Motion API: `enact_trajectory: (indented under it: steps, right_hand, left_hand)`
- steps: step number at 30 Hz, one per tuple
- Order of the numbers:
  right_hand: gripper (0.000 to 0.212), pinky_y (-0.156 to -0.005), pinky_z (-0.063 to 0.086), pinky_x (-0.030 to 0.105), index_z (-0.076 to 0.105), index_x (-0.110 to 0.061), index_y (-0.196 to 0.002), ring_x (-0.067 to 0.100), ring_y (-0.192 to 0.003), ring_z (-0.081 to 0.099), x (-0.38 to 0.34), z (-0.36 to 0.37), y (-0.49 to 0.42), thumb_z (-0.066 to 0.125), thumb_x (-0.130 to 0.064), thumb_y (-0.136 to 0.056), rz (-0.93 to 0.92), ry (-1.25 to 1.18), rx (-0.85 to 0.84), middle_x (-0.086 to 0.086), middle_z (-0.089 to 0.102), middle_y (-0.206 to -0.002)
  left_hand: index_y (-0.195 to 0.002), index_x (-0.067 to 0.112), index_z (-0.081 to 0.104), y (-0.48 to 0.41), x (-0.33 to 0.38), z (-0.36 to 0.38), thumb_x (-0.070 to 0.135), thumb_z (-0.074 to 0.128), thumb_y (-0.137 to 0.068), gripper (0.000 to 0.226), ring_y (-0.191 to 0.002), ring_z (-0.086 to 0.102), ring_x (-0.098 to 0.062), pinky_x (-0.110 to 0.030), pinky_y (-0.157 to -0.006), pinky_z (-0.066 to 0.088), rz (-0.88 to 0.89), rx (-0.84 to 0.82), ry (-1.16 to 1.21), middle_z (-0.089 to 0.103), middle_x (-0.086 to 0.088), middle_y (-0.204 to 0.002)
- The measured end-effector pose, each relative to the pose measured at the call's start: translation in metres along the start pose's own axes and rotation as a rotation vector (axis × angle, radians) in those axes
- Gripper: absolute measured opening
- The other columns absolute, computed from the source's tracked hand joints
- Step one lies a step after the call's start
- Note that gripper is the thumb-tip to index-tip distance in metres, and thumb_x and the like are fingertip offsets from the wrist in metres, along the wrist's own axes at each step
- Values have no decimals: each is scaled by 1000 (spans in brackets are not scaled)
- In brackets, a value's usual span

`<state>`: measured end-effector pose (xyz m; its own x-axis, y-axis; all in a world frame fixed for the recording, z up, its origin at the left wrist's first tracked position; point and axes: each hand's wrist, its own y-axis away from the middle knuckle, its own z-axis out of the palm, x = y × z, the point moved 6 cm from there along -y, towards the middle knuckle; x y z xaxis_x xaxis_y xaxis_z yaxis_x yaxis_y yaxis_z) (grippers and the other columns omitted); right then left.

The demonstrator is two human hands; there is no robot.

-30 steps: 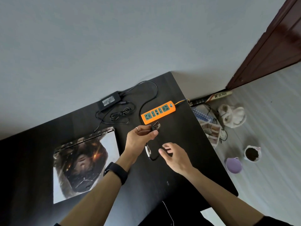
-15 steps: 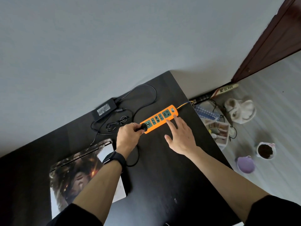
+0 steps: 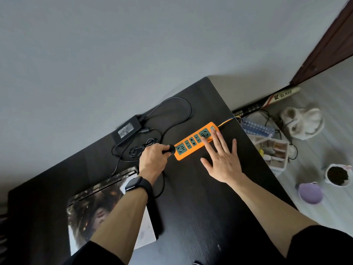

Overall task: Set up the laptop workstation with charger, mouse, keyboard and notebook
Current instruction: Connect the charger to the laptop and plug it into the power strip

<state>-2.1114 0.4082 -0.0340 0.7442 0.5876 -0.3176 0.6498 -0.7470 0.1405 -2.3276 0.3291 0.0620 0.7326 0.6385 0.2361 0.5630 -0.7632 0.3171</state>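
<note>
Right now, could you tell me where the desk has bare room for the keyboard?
Bare desk lies right of the laptop, below the power strip. Crowded: the back, with charger, cables and both hands on the strip.

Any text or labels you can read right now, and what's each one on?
"K-GLASS": on the long stick lying on the floor by the wall.
Charger brick label: print too small to read.
Power strip: symbols only, no readable words.
Watch face: dark.

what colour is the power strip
Orange body with dark green socket faces, seen in the head view: power strip.
</note>
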Motion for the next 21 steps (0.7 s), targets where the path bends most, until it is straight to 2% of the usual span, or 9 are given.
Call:
enact_trajectory:
  steps: [4, 9, 17, 21]
  right_hand:
    - [82, -117, 15, 69, 7, -33, -161, 24, -156, -9, 0, 3, -2, 45, -61, -94, -6, -15, 30, 7, -11, -169]
    - [82, -118, 15, 69, 6, -33, -161, 24, -156, -8, 0, 6, 0, 44, -61, -94, -10, -11, 58, 6, -10, -169]
    - [81, -118, 13, 68, 7, -33, -161, 23, -156, -6, 0, 7, 1, 44, -61, -94, -8, -11, 91, 6, -9, -169]
    - [80, -119, 12, 67, 9, -33, -161, 21, -156, -5, 1, 6, 1, 44, -60, -94, 3, -18, 104, 5, -7, -169]
  left_hand:
    - [-119, 30, 71, -4, 4, 7, 30, 69, -90, 29, -99, 62, -20, -38, -84, 52, 65, -51, -26, 69, 7, -100]
    - [-119, 29, 72, -4, 3, 7, 29, 69, -91, 29, -95, 62, -19, -39, -82, 52, 123, -40, -37, 68, 8, -96]
    - [-116, 25, 74, -2, 6, 12, 26, 71, -90, 27, -99, 63, -16, -37, -83, 52, 172, 0, 8, 71, 10, -106]
    - [-115, 25, 74, -7, 8, 12, 27, 71, -89, 26, -97, 64, -17, -39, -81, 53, 171, -8, 5, 72, 10, -104]
